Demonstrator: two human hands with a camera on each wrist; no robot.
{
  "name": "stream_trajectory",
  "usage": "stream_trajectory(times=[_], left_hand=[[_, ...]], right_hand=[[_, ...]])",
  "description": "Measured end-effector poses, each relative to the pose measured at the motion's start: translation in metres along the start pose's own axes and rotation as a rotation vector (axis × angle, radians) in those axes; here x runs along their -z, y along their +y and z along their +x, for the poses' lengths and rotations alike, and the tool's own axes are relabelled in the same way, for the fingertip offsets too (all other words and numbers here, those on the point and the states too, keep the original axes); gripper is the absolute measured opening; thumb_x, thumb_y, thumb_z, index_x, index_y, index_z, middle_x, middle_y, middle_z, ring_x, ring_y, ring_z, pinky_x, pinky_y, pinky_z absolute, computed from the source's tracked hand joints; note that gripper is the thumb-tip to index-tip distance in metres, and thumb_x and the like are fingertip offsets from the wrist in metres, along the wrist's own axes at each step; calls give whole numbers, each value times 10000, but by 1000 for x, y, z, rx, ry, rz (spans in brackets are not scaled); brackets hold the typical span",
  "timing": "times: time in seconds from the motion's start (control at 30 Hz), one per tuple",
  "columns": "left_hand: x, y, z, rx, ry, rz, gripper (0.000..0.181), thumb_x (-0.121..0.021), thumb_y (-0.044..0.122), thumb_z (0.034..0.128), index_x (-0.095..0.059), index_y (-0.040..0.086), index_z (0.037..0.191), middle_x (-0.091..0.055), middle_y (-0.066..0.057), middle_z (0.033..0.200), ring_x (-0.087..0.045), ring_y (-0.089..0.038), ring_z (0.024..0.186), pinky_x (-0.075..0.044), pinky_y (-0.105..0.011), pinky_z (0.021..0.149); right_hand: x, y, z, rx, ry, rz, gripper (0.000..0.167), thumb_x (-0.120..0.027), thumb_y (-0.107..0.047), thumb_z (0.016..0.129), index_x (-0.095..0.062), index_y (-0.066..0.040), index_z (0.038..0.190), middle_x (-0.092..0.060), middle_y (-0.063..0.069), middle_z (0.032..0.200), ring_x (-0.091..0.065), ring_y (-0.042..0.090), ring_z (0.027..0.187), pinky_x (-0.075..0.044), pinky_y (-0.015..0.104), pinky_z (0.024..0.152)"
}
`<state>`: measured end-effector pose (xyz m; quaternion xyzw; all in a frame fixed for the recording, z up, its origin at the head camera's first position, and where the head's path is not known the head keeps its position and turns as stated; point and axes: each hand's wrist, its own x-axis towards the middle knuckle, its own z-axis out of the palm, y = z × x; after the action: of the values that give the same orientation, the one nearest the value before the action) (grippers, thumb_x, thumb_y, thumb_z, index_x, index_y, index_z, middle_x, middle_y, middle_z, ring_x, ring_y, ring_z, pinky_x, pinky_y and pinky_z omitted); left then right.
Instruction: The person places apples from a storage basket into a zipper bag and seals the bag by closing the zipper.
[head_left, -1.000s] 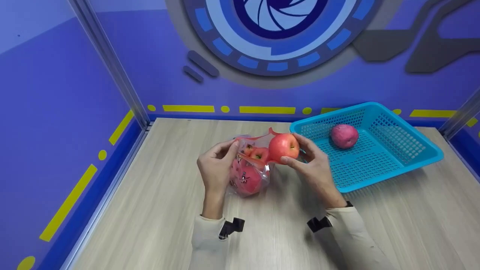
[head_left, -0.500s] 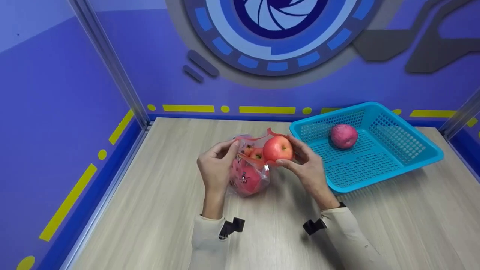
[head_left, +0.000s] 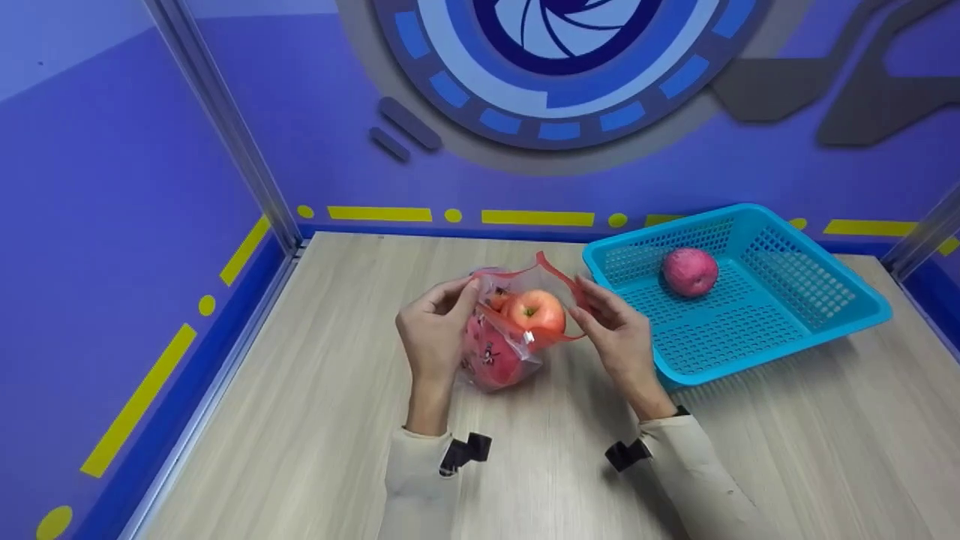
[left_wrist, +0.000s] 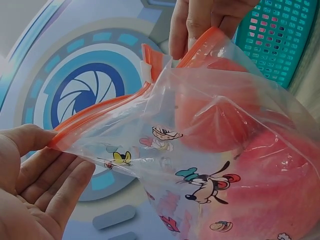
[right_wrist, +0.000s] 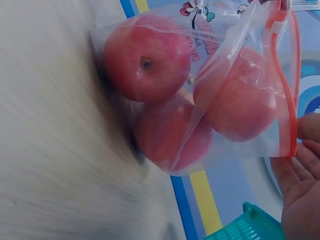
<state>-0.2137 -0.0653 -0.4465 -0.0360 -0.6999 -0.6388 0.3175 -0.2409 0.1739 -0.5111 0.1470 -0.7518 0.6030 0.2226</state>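
A clear zip bag (left_wrist: 200, 187) with cartoon prints and an orange-red zip edge (right_wrist: 287, 100) stands on the table with its mouth spread. My left hand (head_left: 439, 326) pinches the left end of that edge between thumb and fingers. At the opposite end, my right hand (head_left: 619, 337) pinches the rim. Just inside the mouth sits a red apple (head_left: 538, 311), stem up, touched by neither hand. The right wrist view shows three apples through the plastic: one low with a dark dimple (right_wrist: 147, 57), another (right_wrist: 172, 132) beside it, and one nearer the mouth (right_wrist: 242, 95).
To the right stands a blue-green mesh basket (head_left: 780, 341), close to my right hand, with one darker red apple (head_left: 690, 271) in it. A blue-purple panel (head_left: 510, 187) rises behind the wooden table (head_left: 322, 420), and another panel (head_left: 135, 225) bounds the left.
My right hand moved left with the apple and let it go into the bag's mouth. It now holds the bag's rim instead. The left hand kept its grip.
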Motion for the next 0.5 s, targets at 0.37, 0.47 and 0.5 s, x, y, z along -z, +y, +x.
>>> stream_trajectory(times=[0.37,0.47,0.5], left_hand=[[3,-1,2,12,31,-22,117,-861,146,917,-853,48,981,-802,-3,897,-722,-181,768,-569,-247,675],[4,-2,3,15,39,-20,120,-861,151,917,-853,49,979,-801,-4,891,-719,-181,765,-568,-247,677],[5,-2,3,14,40,-19,120,-861,150,918,-852,47,978,-800,-6,891,-721,-182,768,-570,-247,682]], right_hand=[[-5,0,-4,-70,95,-28,262,-783,-107,981,-785,-25,1229,-796,83,1094,-748,184,942,-597,228,782],[-7,-3,-3,-74,104,-34,224,-777,-106,985,-800,-28,1194,-802,63,1062,-762,197,935,-602,235,788],[-7,-4,-2,-74,109,-41,224,-779,-105,983,-800,-27,1191,-803,65,1059,-764,199,937,-600,229,795]])
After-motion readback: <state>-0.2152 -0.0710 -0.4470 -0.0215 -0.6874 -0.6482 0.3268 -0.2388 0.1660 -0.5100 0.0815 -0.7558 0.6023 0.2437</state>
